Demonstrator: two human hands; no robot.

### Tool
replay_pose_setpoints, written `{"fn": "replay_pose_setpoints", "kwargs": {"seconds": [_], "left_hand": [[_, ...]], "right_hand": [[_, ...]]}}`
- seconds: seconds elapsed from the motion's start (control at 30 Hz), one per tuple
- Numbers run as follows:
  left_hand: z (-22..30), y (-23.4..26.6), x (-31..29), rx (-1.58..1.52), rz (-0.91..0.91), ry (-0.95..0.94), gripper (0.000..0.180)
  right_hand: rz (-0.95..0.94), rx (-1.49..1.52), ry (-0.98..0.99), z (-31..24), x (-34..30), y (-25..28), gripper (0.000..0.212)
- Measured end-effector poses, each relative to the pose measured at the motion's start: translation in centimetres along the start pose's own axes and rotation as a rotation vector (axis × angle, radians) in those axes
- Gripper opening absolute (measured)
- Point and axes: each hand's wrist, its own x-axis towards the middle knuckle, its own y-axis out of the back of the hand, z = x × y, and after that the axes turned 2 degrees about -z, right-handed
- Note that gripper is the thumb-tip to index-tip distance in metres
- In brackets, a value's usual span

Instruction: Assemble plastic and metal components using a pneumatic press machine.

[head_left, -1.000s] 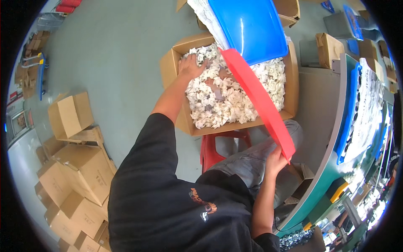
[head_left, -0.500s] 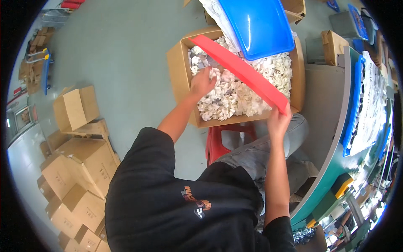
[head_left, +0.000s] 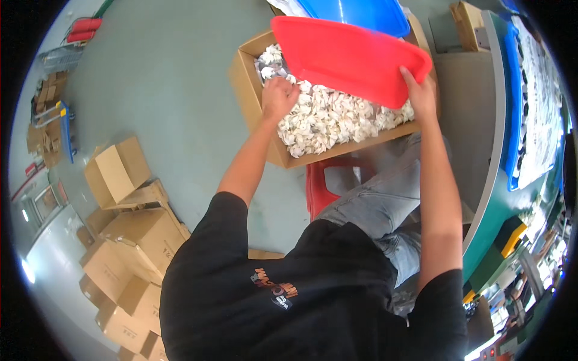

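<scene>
In the upper middle of the frame my right hand point(head_left: 419, 93) grips the near rim of the red tray point(head_left: 352, 57), fingers clamped on its edge — holding it tilted over the cardboard box point(head_left: 256, 102), likely so pieces can go in. My left hand point(head_left: 279, 96) digs into the white pieces point(head_left: 331, 117), fingers curled among them — whether they pinch any, I cannot tell.

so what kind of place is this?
Probably a factory packing floor or warehouse: an open carton full of small white parts, stacked cardboard boxes on a bare floor, and a long workbench at the right.
</scene>
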Motion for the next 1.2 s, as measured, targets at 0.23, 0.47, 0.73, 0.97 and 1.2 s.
{"fn": "replay_pose_setpoints", "kwargs": {"seconds": [0.23,0.47,0.73,0.97,1.2], "left_hand": [[-0.1,-2.4,-1.5,0.145,-0.148,0.14,0.075],[3.1,-2.4,-4.4,-0.014,-0.162,0.269,0.063],[7.2,-2.8,-5.7,-0.382,-0.132,0.466,0.058],[10.6,-4.2,-6.5,-0.714,-0.135,0.758,0.058],[13.1,-5.4,-5.9,-1.011,-0.034,0.848,0.07]], "right_hand": [[0.184,0.187,-0.098,3.1,2.7,-1.8,0.065],[-0.034,-0.499,-0.316,12.7,-7.2,-7.2,0.064],[-0.066,-0.595,-0.429,10.4,-9.2,-10.8,0.099],[-0.057,-0.158,-0.567,11.3,-10.6,-14.4,0.113],[0.108,-0.051,-0.717,8.6,-12.5,-17.8,0.099]]}}
